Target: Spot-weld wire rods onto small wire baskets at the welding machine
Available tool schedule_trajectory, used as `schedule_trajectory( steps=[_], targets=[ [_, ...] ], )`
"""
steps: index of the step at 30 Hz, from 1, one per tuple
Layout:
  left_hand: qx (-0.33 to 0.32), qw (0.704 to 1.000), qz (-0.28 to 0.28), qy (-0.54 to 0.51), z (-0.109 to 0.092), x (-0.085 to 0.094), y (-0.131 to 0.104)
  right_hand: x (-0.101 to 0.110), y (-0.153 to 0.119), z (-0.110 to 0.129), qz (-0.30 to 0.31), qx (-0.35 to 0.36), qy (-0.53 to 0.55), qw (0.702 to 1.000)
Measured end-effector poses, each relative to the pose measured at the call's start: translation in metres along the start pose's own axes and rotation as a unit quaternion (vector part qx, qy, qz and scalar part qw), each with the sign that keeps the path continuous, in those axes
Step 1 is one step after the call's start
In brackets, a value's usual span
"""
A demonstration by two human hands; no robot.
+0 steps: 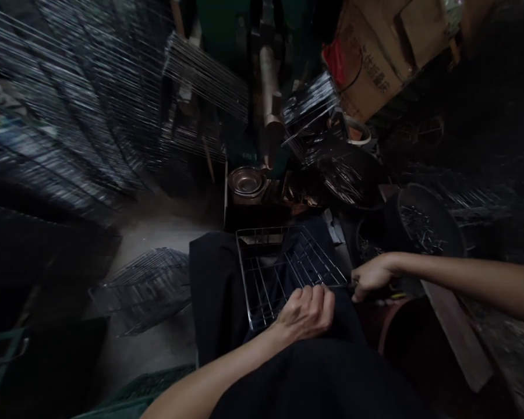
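A rectangular wire basket [268, 279] of thin metal rods lies across my lap, tilted, with its open grid facing up. My left hand [308, 311] is closed around its near edge by the right corner. At that same corner, my right hand [373, 276] is closed on a slim hand tool with a bit of yellow [397, 295] showing at the handle. The tool's kind is mostly hidden by the fingers and the dark. A thin dark end points from the right hand toward the basket's corner.
Ahead stands a machine with a metal arm [271, 87] and round dishes [247, 181] below it. Pans of short metal pieces [421, 227] sit right, above a reddish bucket [393, 326] and board [456, 331]. Another wire basket [146, 285] lies left, near stacked wire racks [70, 87].
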State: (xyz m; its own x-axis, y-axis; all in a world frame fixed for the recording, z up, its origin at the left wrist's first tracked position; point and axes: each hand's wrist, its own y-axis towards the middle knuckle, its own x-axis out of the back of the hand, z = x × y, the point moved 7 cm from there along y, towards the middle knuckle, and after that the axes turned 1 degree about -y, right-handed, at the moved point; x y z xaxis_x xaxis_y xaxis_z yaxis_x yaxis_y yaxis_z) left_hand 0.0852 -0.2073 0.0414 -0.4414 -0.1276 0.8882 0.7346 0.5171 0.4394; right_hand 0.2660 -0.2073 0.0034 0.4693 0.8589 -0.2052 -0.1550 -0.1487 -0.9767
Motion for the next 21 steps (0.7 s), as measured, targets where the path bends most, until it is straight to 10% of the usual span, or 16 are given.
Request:
schedule_trajectory(
  steps=[10,21],
  targets=[
    [0.076,0.993,0.084,-0.034,0.046,0.010,0.021,-0.001,-0.009,0.013,0.019,0.178,0.194,0.965],
    [0.085,0.992,0.093,-0.015,0.042,0.008,0.021,-0.012,0.010,-0.026,-0.007,0.265,0.310,0.913]
  ],
)
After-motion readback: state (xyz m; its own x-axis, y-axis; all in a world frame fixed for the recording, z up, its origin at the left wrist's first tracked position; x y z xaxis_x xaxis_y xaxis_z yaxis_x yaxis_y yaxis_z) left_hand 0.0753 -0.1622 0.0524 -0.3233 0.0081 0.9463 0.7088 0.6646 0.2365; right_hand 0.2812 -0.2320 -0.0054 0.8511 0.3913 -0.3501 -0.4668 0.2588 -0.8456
